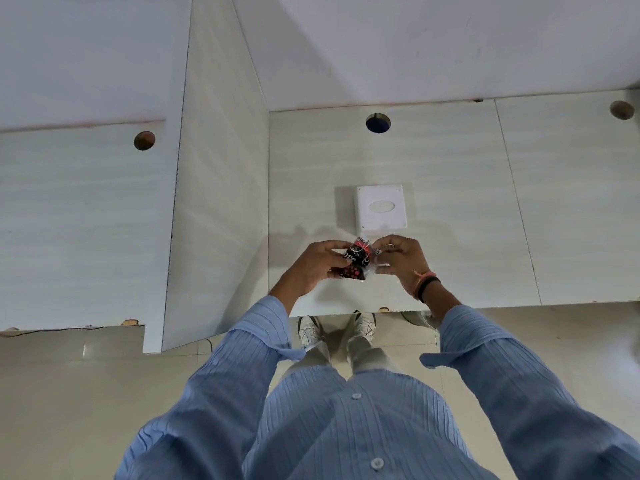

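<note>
Your left hand [313, 263] and right hand [398, 259] both pinch the small black-and-red packet [356, 260] above the tabletop [450, 202]; it looks light, crinkly and slippery, so hold its sealed edges.

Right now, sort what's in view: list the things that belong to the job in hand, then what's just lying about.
In the job: black and red packet, pinched by the left hand and the right hand.
Lying about: white box with an oval opening, on the desk; round cable hole behind it; partition on the left.
</note>
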Demonstrator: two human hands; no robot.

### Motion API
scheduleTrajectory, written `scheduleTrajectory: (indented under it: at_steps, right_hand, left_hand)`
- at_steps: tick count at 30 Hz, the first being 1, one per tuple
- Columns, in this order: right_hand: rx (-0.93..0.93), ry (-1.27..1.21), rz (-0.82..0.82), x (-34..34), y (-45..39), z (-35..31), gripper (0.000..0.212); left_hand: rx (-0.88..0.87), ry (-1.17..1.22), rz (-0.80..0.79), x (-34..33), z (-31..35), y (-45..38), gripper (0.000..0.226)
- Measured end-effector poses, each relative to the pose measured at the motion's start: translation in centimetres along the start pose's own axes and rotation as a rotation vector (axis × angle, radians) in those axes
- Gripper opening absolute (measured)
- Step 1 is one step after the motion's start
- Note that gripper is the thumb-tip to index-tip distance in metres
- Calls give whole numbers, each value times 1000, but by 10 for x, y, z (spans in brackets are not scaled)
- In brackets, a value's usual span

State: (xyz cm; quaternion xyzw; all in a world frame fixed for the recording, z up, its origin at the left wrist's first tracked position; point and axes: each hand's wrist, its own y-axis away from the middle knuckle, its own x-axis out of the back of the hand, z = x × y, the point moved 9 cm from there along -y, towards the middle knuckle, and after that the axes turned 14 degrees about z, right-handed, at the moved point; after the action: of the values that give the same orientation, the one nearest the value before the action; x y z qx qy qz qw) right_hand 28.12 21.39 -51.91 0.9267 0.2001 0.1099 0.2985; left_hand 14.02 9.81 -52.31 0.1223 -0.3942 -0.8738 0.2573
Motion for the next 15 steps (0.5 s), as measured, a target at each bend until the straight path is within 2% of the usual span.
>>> scheduleTrajectory:
  at_steps: [4,7,11,15]
  right_hand:
    - [6,-17,-25,-8,2,1,27]
    - [13,0,-49,-14,4,1,25]
    - [-13,-36,-81,-19,6,-1,24]
    - [-155,-104,-183,-28,13,6,8]
  left_hand:
    - [-1,24,161,7,5,2,31]
    - [33,95,221,9,-1,0,36]
    - [58,241,259,12,-8,-3,39]
    - [-24,230,223,17,-2,-4,40]
